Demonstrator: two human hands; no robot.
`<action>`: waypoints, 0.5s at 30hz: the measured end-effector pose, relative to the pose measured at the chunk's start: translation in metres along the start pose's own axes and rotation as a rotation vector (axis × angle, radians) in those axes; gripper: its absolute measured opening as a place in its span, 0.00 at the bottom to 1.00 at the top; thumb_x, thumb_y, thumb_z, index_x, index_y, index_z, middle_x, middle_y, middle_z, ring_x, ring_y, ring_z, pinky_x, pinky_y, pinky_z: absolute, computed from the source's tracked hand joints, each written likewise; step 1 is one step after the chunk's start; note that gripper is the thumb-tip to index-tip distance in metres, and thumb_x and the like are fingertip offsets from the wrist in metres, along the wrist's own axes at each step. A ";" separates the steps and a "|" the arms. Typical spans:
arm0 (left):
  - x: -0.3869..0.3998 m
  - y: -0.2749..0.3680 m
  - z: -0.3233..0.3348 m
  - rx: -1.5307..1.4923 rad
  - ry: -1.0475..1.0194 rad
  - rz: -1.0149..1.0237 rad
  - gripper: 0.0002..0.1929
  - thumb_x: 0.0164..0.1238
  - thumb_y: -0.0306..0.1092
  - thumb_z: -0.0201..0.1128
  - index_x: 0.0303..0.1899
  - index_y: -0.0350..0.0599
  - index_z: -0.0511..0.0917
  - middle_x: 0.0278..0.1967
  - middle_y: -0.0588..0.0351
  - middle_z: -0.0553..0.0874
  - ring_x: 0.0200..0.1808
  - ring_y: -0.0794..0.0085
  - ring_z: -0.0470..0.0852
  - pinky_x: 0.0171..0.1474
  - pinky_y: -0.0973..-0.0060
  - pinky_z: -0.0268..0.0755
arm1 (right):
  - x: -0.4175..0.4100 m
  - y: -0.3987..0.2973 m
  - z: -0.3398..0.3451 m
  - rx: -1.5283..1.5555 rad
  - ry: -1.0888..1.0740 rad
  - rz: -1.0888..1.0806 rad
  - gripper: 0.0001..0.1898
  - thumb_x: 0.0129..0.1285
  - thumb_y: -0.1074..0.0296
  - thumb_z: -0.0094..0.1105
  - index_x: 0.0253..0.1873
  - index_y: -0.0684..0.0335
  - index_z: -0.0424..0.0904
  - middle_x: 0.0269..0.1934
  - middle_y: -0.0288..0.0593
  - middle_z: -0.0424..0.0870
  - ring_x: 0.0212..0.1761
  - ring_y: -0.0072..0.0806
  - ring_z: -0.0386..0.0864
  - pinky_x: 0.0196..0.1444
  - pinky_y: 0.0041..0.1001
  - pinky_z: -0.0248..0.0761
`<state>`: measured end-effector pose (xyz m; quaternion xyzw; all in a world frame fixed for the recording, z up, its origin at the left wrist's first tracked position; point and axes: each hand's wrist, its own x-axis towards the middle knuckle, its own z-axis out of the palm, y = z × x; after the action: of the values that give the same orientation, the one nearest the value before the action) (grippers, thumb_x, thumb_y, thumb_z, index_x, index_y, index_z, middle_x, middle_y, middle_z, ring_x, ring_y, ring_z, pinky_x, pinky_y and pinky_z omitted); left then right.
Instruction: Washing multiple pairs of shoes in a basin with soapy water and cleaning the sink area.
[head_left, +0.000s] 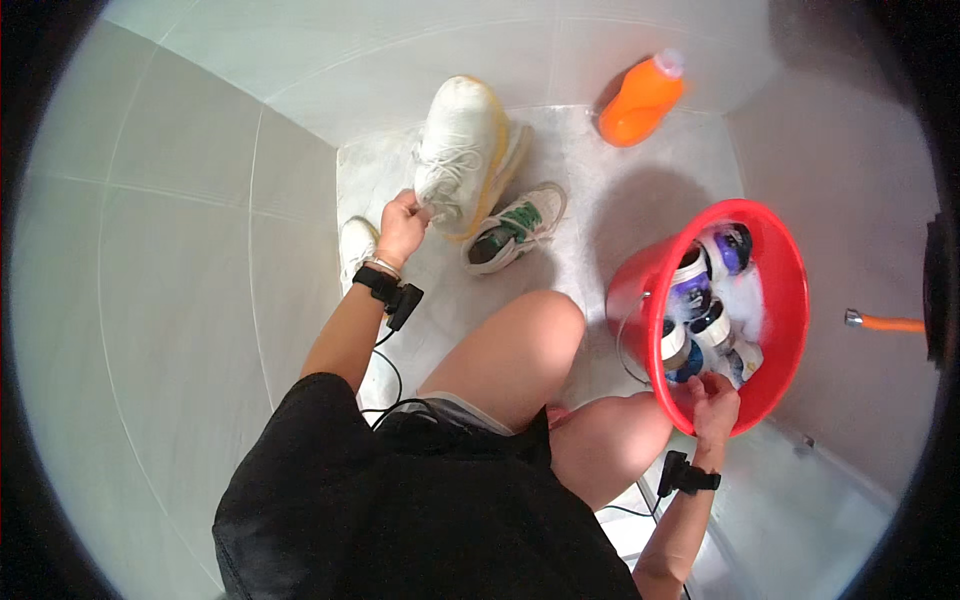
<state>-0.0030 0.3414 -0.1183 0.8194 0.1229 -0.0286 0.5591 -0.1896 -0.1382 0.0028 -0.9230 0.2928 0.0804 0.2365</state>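
My left hand (403, 228) pinches the heel end of a large white lace-up sneaker (459, 142) with a yellowish sole. Below that sneaker lies a smaller white sneaker (516, 228) with a green tongue. Another white shoe (358, 247) is partly hidden behind my left wrist. At the right, a red plastic bucket (795, 300) holds several shoes (709, 319), white, purple and dark, among suds. My right hand (714, 405) reaches over the bucket's near rim with bent fingers, close to the shoes; whether it holds anything cannot be told.
An orange bottle (637, 105) with a pale cap is by the back wall. The bucket's wire handle (624, 352) hangs on its left side. An orange hose (889, 323) with a metal end juts from the right. Tiled walls enclose the floor, and black cables run from both wrist straps.
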 end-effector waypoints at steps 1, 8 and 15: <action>0.004 0.018 0.004 -0.008 -0.016 0.017 0.04 0.54 0.26 0.61 0.29 0.37 0.76 0.21 0.57 0.77 0.21 0.76 0.73 0.27 0.76 0.65 | -0.003 -0.003 -0.002 0.003 0.022 0.011 0.13 0.50 0.64 0.66 0.39 0.67 0.80 0.32 0.50 0.83 0.35 0.40 0.82 0.40 0.32 0.73; -0.016 0.180 0.079 0.183 -0.307 0.662 0.06 0.51 0.21 0.59 0.33 0.38 0.73 0.27 0.51 0.74 0.27 0.64 0.76 0.32 0.72 0.69 | 0.010 0.014 -0.023 0.491 -0.025 0.028 0.15 0.55 0.68 0.63 0.43 0.73 0.77 0.37 0.42 0.82 0.35 0.25 0.78 0.42 0.25 0.72; -0.061 0.277 0.213 0.028 -0.542 1.131 0.17 0.51 0.21 0.55 0.45 0.41 0.78 0.37 0.49 0.80 0.40 0.56 0.79 0.43 0.68 0.72 | 0.019 -0.088 -0.167 0.536 0.257 -0.089 0.24 0.52 0.66 0.66 0.52 0.70 0.73 0.32 0.44 0.82 0.28 0.27 0.77 0.30 0.29 0.71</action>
<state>0.0216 0.0383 0.0655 0.7285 -0.4764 0.0631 0.4883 -0.1217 -0.1656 0.1776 -0.8422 0.2906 -0.1277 0.4359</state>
